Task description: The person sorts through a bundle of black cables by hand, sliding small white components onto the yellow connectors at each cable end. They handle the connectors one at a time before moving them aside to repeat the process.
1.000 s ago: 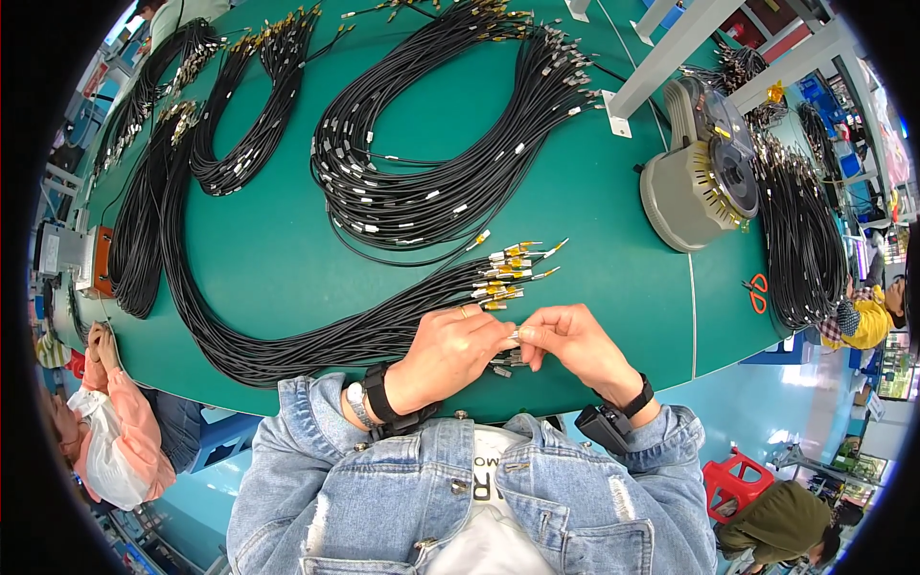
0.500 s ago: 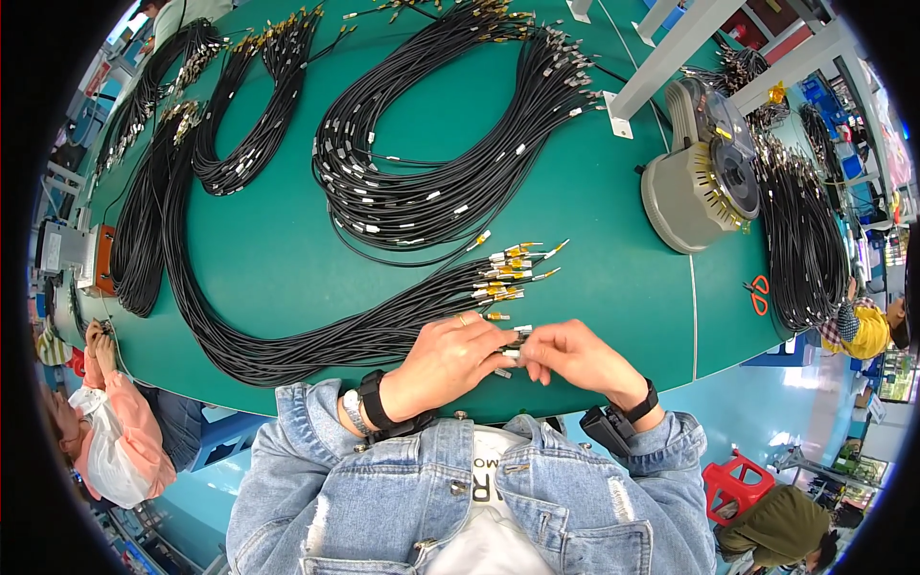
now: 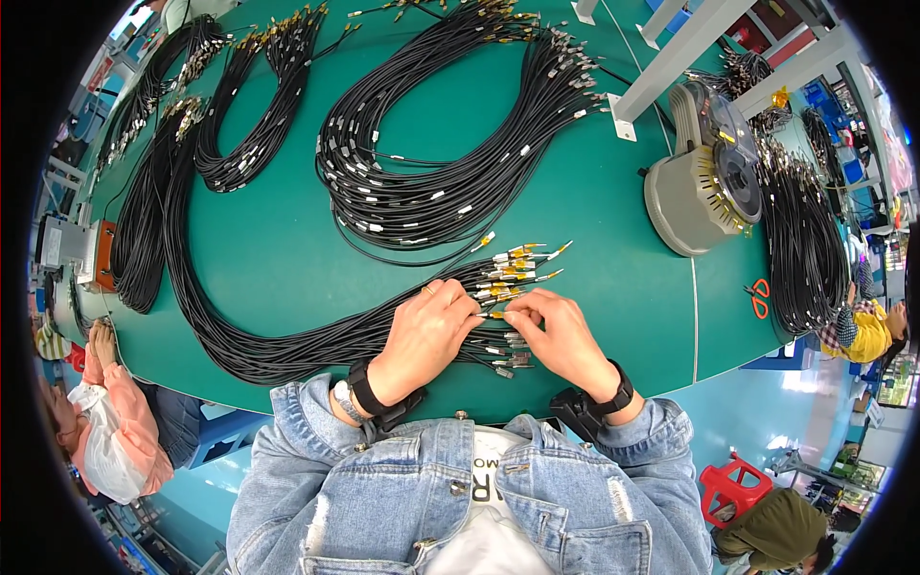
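Note:
A long bundle of black cables [image 3: 316, 347] curves across the table, its ends fanned out before me. Those ends carry metal connectors with white and yellow sleeves [image 3: 513, 273]. My left hand [image 3: 426, 331] rests over the bundle, finger and thumb pinched on one cable just behind its tip. From the other side, my right hand [image 3: 567, 343] pinches the same yellow-sleeved cable end [image 3: 494, 314]. Nearer to me, between the hands, lie several cable ends with silver connectors and pale sleeves [image 3: 506, 362].
A larger looped cable bundle [image 3: 393, 206] lies farther off, with other bundles at far left. On the right stand a grey round machine [image 3: 700, 182], a metal frame post [image 3: 661, 72] and orange-handled scissors [image 3: 759, 298]. A co-worker [image 3: 120, 431] sits at left.
Both hands have shifted away from me, the left one also leftward. They have left a nearer silver cable end and now pinch a yellow-sleeved one. The nearer ends are uncovered.

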The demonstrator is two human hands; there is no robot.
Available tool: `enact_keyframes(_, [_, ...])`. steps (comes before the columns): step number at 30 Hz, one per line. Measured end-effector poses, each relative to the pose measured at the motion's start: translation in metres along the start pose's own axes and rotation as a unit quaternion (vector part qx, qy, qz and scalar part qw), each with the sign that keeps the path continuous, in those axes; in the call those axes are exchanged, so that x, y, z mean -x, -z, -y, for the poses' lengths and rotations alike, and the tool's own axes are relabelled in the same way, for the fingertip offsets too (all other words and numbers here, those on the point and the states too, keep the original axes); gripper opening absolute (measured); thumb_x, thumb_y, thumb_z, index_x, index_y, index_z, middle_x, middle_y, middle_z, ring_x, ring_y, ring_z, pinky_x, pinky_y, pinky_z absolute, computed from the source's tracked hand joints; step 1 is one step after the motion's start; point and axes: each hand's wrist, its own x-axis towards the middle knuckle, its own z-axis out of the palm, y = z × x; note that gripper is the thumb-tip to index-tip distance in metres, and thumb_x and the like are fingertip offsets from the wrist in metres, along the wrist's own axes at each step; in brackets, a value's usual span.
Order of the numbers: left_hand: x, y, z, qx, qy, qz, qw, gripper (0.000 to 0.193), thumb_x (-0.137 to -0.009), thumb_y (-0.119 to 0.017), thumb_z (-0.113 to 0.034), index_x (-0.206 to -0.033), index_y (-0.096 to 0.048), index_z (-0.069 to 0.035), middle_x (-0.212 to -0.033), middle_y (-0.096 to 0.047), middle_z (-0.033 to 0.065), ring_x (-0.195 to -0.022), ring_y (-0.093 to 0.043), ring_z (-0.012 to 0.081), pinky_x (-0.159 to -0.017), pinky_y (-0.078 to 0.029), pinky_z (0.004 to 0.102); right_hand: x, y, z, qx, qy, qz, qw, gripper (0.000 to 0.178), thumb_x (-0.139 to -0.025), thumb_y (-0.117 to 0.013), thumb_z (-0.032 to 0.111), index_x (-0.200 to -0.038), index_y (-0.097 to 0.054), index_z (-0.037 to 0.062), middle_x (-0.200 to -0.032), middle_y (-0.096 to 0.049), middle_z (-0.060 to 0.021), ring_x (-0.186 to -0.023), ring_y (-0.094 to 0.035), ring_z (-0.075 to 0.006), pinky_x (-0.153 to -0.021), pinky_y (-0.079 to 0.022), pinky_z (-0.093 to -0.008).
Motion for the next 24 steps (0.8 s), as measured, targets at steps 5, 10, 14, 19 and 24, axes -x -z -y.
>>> enact_keyframes(5, [-0.003, 0.003, 0.0, 0.029, -0.036, -0.018, 0.999, 0.014, -0.079, -0.072, -0.011, -0.089, -0.063, -0.006, -0.089, -0.06, 0.0064, -0.079, -0.058, 0.027, -0.069, -0.05, 0.0378, -0.004, 0.008, 0.007, -0.093, -0.11, 0.068, 0.987, 0.011, -0.087, -0.067, 0.009, -0.09, -0.066, -0.0019, -0.073, -0.064, -0.0061, -0.059, -0.055, -0.0112, -0.055, -0.044, -0.0278])
enact_keyframes(10, [-0.002, 0.006, -0.002, 0.114, 0.003, 0.004, 0.994, 0.013, -0.08, -0.071, -0.011, -0.09, -0.066, -0.005, -0.084, -0.065, 0.0072, -0.078, -0.059, 0.0269, -0.069, -0.05, 0.0381, -0.002, 0.007, 0.0, -0.205, -0.158, 0.091, 0.962, 0.011, -0.09, -0.066, 0.009, -0.093, -0.066, -0.0019, -0.081, -0.066, -0.0001, -0.07, -0.057, -0.0051, -0.063, -0.047, -0.0237])
enact_keyframes(14, [-0.004, 0.007, -0.002, 0.136, 0.017, 0.025, 0.99, 0.012, -0.081, -0.071, -0.01, -0.091, -0.068, -0.004, -0.079, -0.067, 0.0087, -0.076, -0.06, 0.0271, -0.069, -0.05, 0.0378, 0.001, 0.006, 0.003, -0.242, -0.149, 0.076, 0.956, 0.012, -0.091, -0.064, 0.009, -0.092, -0.066, -0.0025, -0.077, -0.067, -0.0007, -0.066, -0.056, -0.0036, -0.058, -0.045, -0.0224])
enact_keyframes(19, [-0.005, 0.006, -0.003, 0.164, 0.022, 0.005, 0.986, 0.015, -0.076, -0.076, -0.009, -0.089, -0.071, -0.004, -0.075, -0.067, 0.0065, -0.069, -0.059, 0.0239, -0.063, -0.049, 0.0347, 0.0, 0.011, 0.012, -0.304, -0.195, 0.099, 0.927, 0.013, -0.092, -0.062, 0.01, -0.093, -0.066, -0.0028, -0.079, -0.068, -0.003, -0.071, -0.06, -0.0058, -0.063, -0.047, -0.022])
enact_keyframes(24, [-0.003, 0.001, -0.004, 0.151, 0.001, -0.026, 0.988, 0.015, -0.076, -0.077, -0.011, -0.088, -0.071, -0.004, -0.076, -0.069, 0.0072, -0.068, -0.064, 0.0246, -0.061, -0.052, 0.0345, -0.003, 0.017, 0.014, -0.295, -0.22, 0.14, 0.919, 0.015, -0.094, -0.061, 0.012, -0.094, -0.066, -0.0028, -0.079, -0.068, -0.004, -0.074, -0.061, -0.0074, -0.067, -0.049, -0.0223])
